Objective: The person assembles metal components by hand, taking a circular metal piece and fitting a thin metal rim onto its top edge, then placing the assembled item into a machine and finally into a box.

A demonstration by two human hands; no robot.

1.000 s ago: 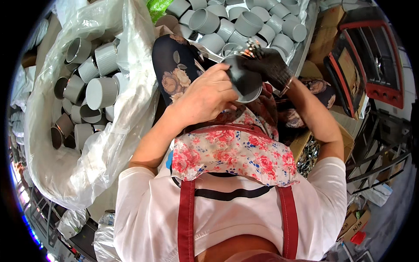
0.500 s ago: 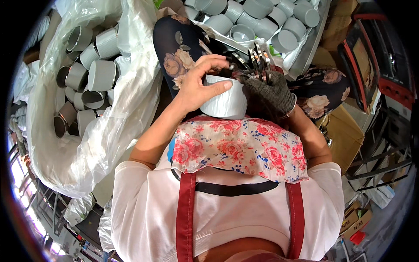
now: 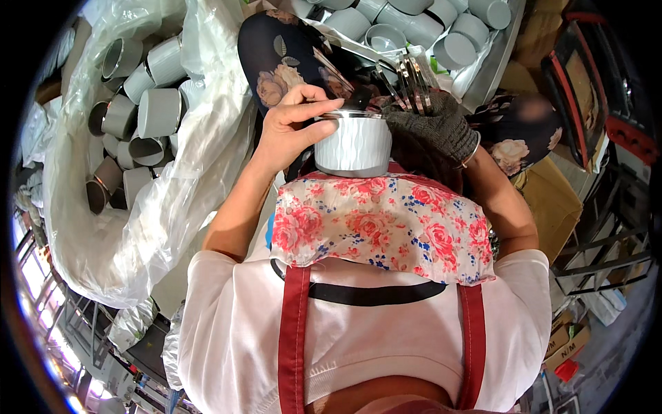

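One left hand (image 3: 294, 127) pinching grey cup's (image 3: 353, 146) rim (image 3: 360, 113), right hand (image 3: 441, 125) clutching metal rings (image 3: 414, 83), perhaps touching cup, sack (image 3: 217, 124) near left forearm (image 3: 240, 203)

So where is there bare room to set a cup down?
Perhaps the pale patch between the plastic bag and the left sleeve. Crowded: the bag and the tray, holding many grey cups, and past the apron, where the left hand grips one cup and the right hand holds metal rings.

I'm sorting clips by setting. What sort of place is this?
Probably a workshop or small factory: a large plastic bag of matching grey cups on the left, a tray of similar ones ahead, and a gloved right hand holding several shiny bands.
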